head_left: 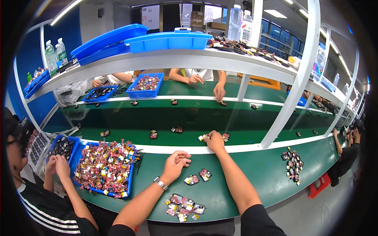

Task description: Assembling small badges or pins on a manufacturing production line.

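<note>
My right hand (214,141) reaches over the white rail to the edge of the green conveyor belt. Its fingers close down on small electronic assemblies; one with yellow and white patches (203,137) shows on the left of the fingers, and a reddish one (226,137) on the right. My left hand (176,164), with a metal watch on its wrist, hovers over the green worktop, fingers loosely bent and apart, holding nothing. Two similar assemblies (191,179) lie between my forearms. Nearer me is a cluster of several more assemblies (184,207), dark-edged with pale covers.
A blue tray (129,185) heaped with small red, yellow and white parts stands at left, beside a co-worker's hands (59,167). More assemblies (293,166) lie at right. White posts (289,90) and a shelf (173,59) rise ahead. Across the belt are another person's hands (219,92).
</note>
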Demonstrator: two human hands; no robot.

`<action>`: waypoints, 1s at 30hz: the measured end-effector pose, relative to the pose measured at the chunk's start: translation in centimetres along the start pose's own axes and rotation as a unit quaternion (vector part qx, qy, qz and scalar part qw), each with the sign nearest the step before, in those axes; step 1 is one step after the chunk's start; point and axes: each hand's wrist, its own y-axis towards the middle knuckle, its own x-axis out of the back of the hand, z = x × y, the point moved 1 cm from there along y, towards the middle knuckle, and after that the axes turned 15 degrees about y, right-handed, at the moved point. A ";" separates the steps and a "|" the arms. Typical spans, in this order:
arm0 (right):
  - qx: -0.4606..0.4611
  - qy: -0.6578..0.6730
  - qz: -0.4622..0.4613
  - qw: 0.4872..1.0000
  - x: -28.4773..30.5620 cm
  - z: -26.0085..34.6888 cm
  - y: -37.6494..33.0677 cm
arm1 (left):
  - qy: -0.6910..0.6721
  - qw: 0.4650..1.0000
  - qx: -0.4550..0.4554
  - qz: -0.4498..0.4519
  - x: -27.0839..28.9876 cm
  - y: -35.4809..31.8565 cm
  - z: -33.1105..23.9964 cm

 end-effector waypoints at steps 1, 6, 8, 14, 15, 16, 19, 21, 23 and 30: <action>-0.011 0.083 0.025 0.996 0.3 0.2 -0.3 | -0.011 1.000 0.005 -0.011 0.0 -0.2 -0.1; 0.057 0.247 0.247 0.935 4.3 3.6 -4.3 | 0.010 1.000 0.016 -0.020 0.3 0.0 -1.3; 0.070 0.253 0.337 0.904 5.8 6.5 -7.1 | -0.037 0.993 0.051 0.095 0.5 -0.4 -1.7; 0.273 0.117 0.190 0.936 6.7 7.4 -11.2 | -0.104 0.970 0.112 0.189 -0.6 -1.0 -3.1; 0.367 0.081 0.088 0.923 6.5 7.2 -12.0 | -0.103 0.970 0.112 0.192 -0.8 -1.0 -3.0; 0.349 0.100 0.058 0.930 6.1 7.1 -12.9 | -0.121 0.969 0.115 0.180 -1.0 -1.0 -2.7; 0.332 0.076 0.036 0.940 5.1 7.4 -13.8 | -0.145 0.967 0.118 0.174 -0.8 -1.0 -2.0; 0.334 0.068 0.043 0.939 4.6 7.3 -13.8 | -0.196 0.958 0.125 0.166 -0.4 -1.1 -1.7; 0.336 0.059 0.053 0.939 4.0 6.8 -13.8 | -0.188 0.958 0.143 0.162 -0.5 -1.1 -2.3; 0.364 0.098 0.131 0.917 5.1 6.2 -12.3 | -0.160 0.970 0.126 0.135 -0.9 -0.9 -2.1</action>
